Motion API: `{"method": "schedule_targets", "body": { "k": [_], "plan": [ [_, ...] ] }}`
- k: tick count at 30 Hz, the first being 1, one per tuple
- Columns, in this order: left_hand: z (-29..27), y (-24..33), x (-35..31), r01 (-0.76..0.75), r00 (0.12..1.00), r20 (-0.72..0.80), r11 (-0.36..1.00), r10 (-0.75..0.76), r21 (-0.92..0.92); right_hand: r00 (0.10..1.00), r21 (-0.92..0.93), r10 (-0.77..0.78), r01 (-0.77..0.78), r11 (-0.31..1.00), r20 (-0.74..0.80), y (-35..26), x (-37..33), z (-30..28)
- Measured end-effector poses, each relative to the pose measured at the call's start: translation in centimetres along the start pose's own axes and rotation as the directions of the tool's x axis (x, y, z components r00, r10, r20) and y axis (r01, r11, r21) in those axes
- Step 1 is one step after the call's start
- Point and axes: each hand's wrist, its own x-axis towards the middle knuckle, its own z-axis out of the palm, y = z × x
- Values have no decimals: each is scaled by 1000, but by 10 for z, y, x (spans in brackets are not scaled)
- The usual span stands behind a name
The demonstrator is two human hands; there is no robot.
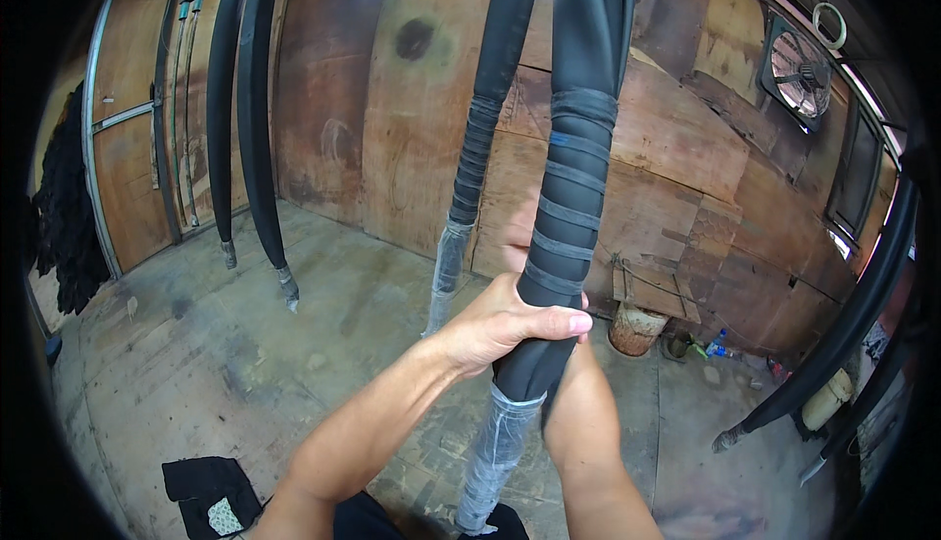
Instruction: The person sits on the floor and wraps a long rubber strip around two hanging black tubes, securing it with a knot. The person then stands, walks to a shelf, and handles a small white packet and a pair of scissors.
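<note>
In front of me hangs a thick black tube-like bundle [571, 182], wound with spaced turns of dark band. Clear plastic wrap [500, 442] sheathes its lower end, which slants down toward me. My left hand [529, 317] is closed round the bundle just above the plastic, thumb laid across its front. My right forearm rises behind the bundle. What shows of my right hand [521, 234] is a blur left of the bundle, its fingers smeared and partly hidden. Close behind on the left hangs a second banded black bundle [474, 153], also with a plastic-wrapped tip.
Two more black bundles [255, 128] hang at the left, another bundle [833, 344] at the right. A wooden board [652, 290] rests over a round container [635, 329] by the back wall. Black cloth [201, 486] lies at lower left. A fan [796, 72] sits high on the right wall.
</note>
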Motion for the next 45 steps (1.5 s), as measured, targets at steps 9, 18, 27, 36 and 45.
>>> {"method": "schedule_targets", "body": {
  "k": [9,18,27,36,45],
  "plan": [
    [10,-19,7,-237,968,-89,971,233,-37,850,291,37,-221,931,526,11,3,-60],
    [7,-37,25,-341,905,-238,936,352,87,765,-929,-549,173,-327,336,-112,-85,-13],
    [19,-70,64,66,685,-495,632,534,772,899,24,395,407,-913,-191,52,-50,91],
    [7,-63,60,-98,785,-494,862,374,498,896,-270,371,431,-861,244,71,-15,68],
    [33,-20,3,240,762,-583,712,283,660,846,-722,139,516,-461,515,111,-55,128]
  ]
}}
